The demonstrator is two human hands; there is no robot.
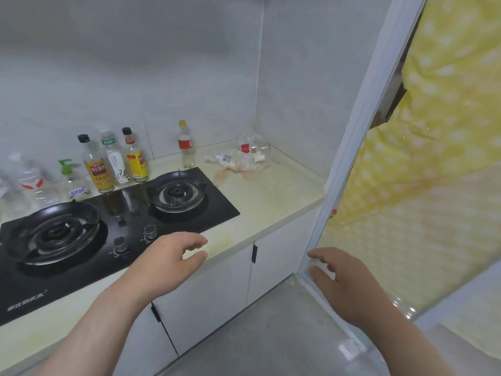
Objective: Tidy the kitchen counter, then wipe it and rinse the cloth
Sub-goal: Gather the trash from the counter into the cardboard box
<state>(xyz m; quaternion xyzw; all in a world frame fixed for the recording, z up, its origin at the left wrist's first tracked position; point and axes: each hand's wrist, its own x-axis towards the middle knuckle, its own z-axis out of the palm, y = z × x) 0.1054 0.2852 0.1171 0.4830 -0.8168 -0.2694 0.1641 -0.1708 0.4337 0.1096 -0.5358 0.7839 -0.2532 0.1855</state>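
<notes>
The left hand (168, 260) is being held over the front edge of the counter (271, 202), just right of the hob (211, 213), fingers loosely curved and holding nothing. The right hand (344, 283) is being held farther right of the hob, beside the door frame (360, 147), fingers relaxed and empty. Crumpled plastic wrappers (238, 160) are being left in the corner behind and right of the hob, bare counter lying between them and the front edge.

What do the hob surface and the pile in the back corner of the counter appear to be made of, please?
The hob surface looks like glossy black glass, as it mirrors the sauce bottles behind it. The pile seems to be thin clear plastic film, crinkled, see-through and shiny, probably bags or wrappers.
</notes>
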